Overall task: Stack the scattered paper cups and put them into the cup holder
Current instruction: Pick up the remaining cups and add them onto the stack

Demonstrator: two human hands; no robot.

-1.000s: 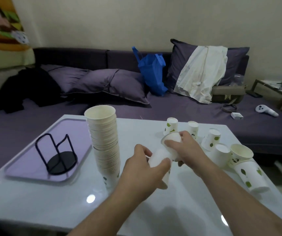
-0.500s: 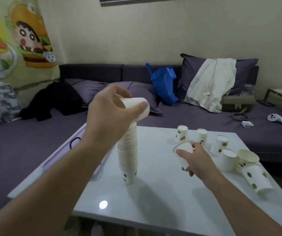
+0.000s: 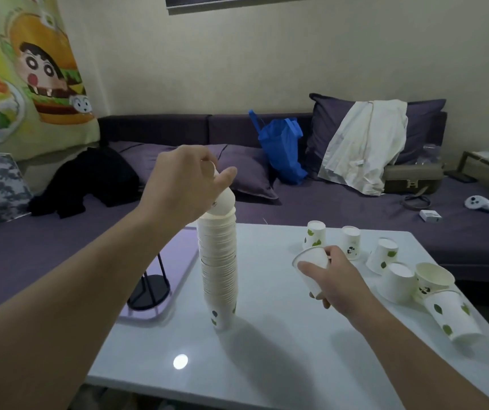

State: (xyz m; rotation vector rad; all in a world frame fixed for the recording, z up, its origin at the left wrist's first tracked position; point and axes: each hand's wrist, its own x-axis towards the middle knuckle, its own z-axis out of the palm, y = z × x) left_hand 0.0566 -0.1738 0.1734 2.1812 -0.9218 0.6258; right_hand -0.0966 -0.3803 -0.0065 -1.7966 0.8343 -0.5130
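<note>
Glossy white worktop [image 3: 266, 335] fills the lower frame, with a dark purple sofa [image 3: 340, 202] behind it. Near the worktop's middle stands a tall stack of white paper cups [image 3: 218, 261], mouths up, rims packed in tight rings, with green leaf prints showing on the lowest cup. It leans a little. At its top, the left hand [image 3: 182, 184] pinches another white paper cup [image 3: 224, 202] by the base, fingers clenched on it, its lower part seated in the stack's mouth and tilted.

At three o'clock from the stack, the right hand [image 3: 330, 273] grasps a single white paper cup [image 3: 311, 264], fingers wrapped round its wall, mouth turned towards the camera and to the left.

Further out at three o'clock sit scattered white cups with green leaf prints [image 3: 385, 255]: several upside down, one upright [image 3: 432, 278], and one lying on its side [image 3: 450, 315] at the worktop's right edge.

At nine o'clock from the stack, a black wire cup holder with a round base [image 3: 150, 287] stands on a pale lilac tray [image 3: 178, 253], partly hidden by the left forearm.

On the sofa lie a blue bag [image 3: 283, 149] and a white garment [image 3: 364, 143] over a cushion.
</note>
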